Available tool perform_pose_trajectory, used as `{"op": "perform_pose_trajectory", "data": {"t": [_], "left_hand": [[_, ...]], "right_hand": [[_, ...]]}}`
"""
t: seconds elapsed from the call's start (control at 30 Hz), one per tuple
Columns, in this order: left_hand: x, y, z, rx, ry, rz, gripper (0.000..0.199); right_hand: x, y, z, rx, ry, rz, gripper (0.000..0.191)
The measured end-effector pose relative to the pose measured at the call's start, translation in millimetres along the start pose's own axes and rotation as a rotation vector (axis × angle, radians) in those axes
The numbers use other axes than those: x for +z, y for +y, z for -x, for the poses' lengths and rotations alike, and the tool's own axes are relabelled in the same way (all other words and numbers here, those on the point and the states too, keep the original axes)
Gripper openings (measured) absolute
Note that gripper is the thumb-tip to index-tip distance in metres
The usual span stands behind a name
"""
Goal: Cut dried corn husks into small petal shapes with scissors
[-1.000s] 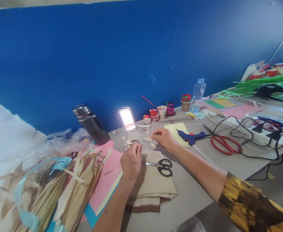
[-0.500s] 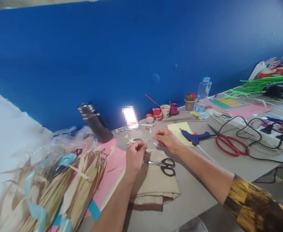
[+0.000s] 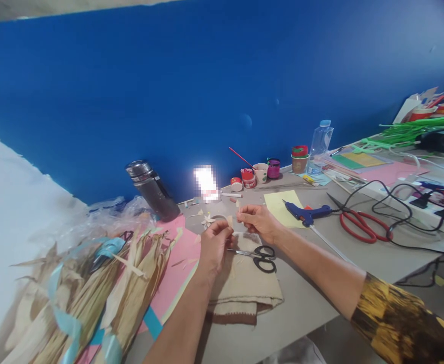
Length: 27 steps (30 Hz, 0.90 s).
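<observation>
My left hand (image 3: pixel 215 243) is closed in a pinch, with a small pale husk-like piece (image 3: pixel 229 220) standing up at its fingertips. Just to the right, my right hand (image 3: pixel 259 221) pinches another small pale piece (image 3: pixel 238 206), slender and upright. The two hands are close but apart. Below them lies a folded beige cloth (image 3: pixel 250 288), bearing black-handled scissors (image 3: pixel 264 258) whose blade tips reach under my left hand. Behind my left hand, a pale petalled flower shape (image 3: pixel 208 220) rests beside a roll of tape (image 3: pixel 219 218), partly hidden.
Dried corn husks (image 3: pixel 131 293) with blue ribbon fill the left side. A dark flask (image 3: pixel 153 192) stands behind them. To the right are a blue glue gun (image 3: pixel 307 215), red-handled scissors (image 3: pixel 362 226) and a power strip (image 3: pixel 389 197) with tangled black cords. Paint pots (image 3: pixel 248 178) line the wall.
My right hand has come slightly left, nearer my left hand, and its pale piece now shows more clearly. The view has shifted a little.
</observation>
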<state>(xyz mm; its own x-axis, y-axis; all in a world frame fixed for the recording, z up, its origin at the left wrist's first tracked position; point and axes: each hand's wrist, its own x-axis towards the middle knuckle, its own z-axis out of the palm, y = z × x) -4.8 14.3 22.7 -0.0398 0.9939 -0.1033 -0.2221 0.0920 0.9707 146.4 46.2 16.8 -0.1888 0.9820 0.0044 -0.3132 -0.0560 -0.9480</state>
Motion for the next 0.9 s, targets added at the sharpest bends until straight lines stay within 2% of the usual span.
{"op": "perform_pose_trajectory", "data": {"t": [0.13, 0.27, 0.37, 0.5, 0.63, 0.8, 0.83, 0.9], "left_hand": [[0.2, 0, 0, 0.012, 0.002, -0.007, 0.022], [-0.1, -2, -1, 0.036, 0.016, -0.038, 0.021], [-1.1, -3, -2, 0.052, 0.022, -0.083, 0.019], [-5.1, -2, -3, 0.110, 0.044, -0.227, 0.005], [-9.1, 5, -2, 0.213, 0.066, -0.392, 0.011], [-12.1, 14, -1, 0.406, 0.069, -0.684, 0.016], [-12.3, 15, -1, 0.398, 0.070, -0.657, 0.013], [-11.5, 14, 0, 0.292, 0.076, -0.461, 0.004]], "right_hand": [[2, 1, 2, -0.048, -0.035, 0.073, 0.037], [3, 4, 2, -0.078, -0.018, 0.136, 0.034], [3, 2, 2, -0.114, 0.017, 0.213, 0.030], [1, -3, 1, -0.216, 0.092, 0.356, 0.021], [-1, -5, 3, -0.293, 0.017, 0.572, 0.018], [2, -5, 8, -0.264, -0.082, 0.670, 0.008], [3, -4, 8, -0.247, -0.078, 0.648, 0.007], [5, -3, 8, -0.204, -0.057, 0.589, 0.012]]}}
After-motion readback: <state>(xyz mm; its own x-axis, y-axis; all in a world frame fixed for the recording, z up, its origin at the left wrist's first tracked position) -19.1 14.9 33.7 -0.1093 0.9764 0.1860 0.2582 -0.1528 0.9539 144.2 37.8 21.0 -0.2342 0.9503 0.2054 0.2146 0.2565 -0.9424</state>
